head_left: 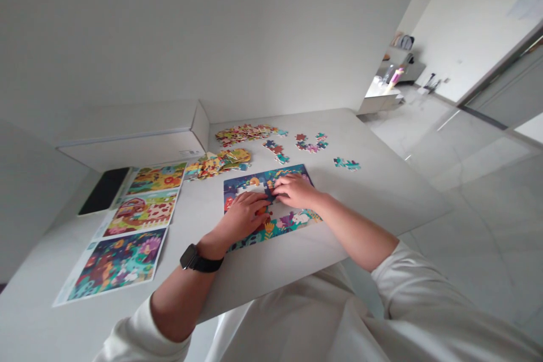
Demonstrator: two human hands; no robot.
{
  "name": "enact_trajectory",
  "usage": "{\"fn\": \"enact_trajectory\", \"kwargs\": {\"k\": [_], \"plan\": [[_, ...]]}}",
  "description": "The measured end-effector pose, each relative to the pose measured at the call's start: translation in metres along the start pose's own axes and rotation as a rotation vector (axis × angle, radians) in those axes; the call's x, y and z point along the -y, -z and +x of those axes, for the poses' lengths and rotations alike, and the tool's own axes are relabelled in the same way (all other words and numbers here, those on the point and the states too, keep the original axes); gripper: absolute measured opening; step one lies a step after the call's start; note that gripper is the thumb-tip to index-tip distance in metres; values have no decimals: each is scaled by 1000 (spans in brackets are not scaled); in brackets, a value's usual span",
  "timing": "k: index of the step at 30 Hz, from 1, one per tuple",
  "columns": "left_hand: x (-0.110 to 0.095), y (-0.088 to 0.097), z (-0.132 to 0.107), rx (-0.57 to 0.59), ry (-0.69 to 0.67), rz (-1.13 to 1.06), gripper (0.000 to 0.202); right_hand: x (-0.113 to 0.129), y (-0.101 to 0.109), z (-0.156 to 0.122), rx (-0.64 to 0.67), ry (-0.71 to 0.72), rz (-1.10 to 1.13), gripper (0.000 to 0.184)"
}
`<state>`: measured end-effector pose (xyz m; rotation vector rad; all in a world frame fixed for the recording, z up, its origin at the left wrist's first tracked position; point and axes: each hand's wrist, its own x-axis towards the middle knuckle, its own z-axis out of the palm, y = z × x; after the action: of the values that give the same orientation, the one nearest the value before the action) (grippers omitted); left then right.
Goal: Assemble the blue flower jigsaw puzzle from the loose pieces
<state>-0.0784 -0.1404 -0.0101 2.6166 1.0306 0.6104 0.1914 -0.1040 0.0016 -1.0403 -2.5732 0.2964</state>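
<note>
Where a pale surface (373, 203) stretches across the view, a partly filled jigsaw puzzle (278, 227) lies directly beneath both hands, its long axis running left to right. The left hand (244, 215) rests loosely spread over its left-centre; the right hand (296, 190), fingers curled, is nearer the far edge. Whether either grips a piece is hidden. Loose pieces (311, 146) lie beyond.

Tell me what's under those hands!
The puzzle lies under the left hand and right hand. Its dark blue top edge, a white rabbit and pale patches show around them; what's directly beneath them is covered.
</note>
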Motion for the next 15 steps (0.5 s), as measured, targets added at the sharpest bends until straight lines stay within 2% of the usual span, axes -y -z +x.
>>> {"fn": "enact_trajectory", "kwargs": {"k": [4,8,12,15], "plan": [[-3,2,1,-10,9,-29,34,-1,5,-1,-41,2,35,19],[0,12,3,-63,35,-61,38,-4,15,-1,-56,-35,51,20],[22,29,-5,-148,111,-33,41,-12,34,-4,-50,-119,37,20],[44,41,-16,-220,215,5,44,-26,53,-9,-27,-259,-23,21]]}}
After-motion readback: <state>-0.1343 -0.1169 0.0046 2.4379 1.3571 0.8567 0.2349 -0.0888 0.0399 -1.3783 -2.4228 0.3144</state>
